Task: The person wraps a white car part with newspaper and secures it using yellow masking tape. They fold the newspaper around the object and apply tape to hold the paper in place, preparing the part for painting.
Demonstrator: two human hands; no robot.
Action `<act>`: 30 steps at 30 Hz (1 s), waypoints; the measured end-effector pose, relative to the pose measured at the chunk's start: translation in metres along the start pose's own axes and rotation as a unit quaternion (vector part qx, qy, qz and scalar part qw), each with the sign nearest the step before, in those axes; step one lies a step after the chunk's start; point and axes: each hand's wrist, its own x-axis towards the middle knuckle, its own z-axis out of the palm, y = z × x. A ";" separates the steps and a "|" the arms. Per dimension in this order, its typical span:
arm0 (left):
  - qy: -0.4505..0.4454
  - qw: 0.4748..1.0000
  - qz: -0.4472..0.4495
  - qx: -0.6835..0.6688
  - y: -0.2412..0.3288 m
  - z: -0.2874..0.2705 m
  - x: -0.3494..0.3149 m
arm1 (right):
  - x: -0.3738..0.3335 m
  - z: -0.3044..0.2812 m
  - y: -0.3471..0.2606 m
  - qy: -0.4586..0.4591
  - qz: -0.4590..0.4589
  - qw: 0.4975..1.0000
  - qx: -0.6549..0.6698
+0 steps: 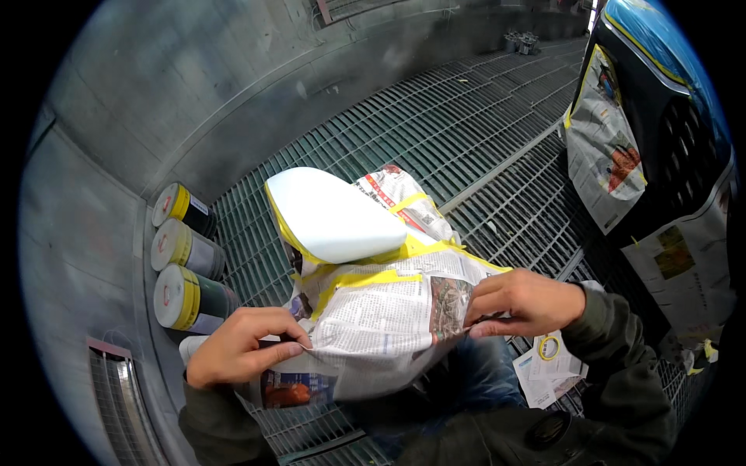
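Dark metal grating [404,128] stretches beneath the smooth white rounded shell [332,216], on whose near side your left hand [245,347] and right hand [528,301] pinch the grey printed newspaper sheet [377,314] by its edge, so tension it evenly (thin paper tears easily).

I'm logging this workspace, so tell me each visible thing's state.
Printed newspaper sheet: taped, edge pinched by left hand and right hand
Glossy white curved shell: exposed, bordered by yellow tape
Three cylindrical canisters with yellow-banded lids: closed, lined up
Yellow tape ring: lying on white paper
Blue plastic sheeting: taped along edge
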 end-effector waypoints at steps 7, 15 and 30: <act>-0.109 0.993 -0.041 -0.036 -0.002 -0.016 0.012 | 0.095 0.017 0.033 0.041 -0.126 0.991 -0.022; -0.103 0.989 -0.041 -0.099 -0.016 -0.025 0.025 | 0.125 0.041 0.054 -0.126 -0.047 0.990 -0.032; -0.110 0.986 -0.080 -0.100 -0.066 0.022 0.068 | 0.133 0.053 0.061 -0.052 -0.081 0.988 -0.120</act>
